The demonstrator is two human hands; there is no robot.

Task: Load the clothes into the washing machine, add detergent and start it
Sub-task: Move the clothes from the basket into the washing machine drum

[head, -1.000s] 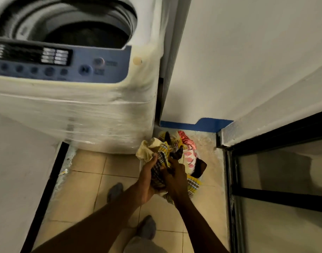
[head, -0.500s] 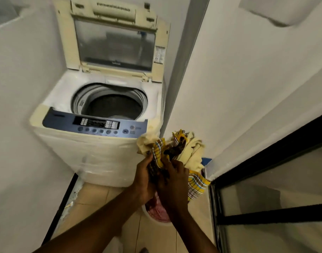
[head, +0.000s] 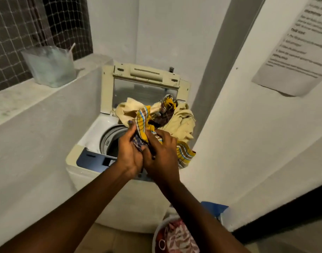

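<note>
Clutching a bunched armful of yellow plaid and cream clothes (head: 162, 121), the left hand (head: 128, 152) and right hand (head: 163, 152) curl their fingers tight into the cloth just above the open drum (head: 110, 141) of the cream top-loading washing machine (head: 94, 172). More patterned laundry waits in the white floor basket (head: 157, 232). Loading looks barely begun; detergent and starting are not yet done.

The washing machine (head: 120, 179) stands at frame centre, its lid (head: 143, 88) raised behind the drum. A basket (head: 157, 232) sits on the floor at lower right. A container (head: 50, 66) rests on the ledge (head: 19, 99) at upper left.
</note>
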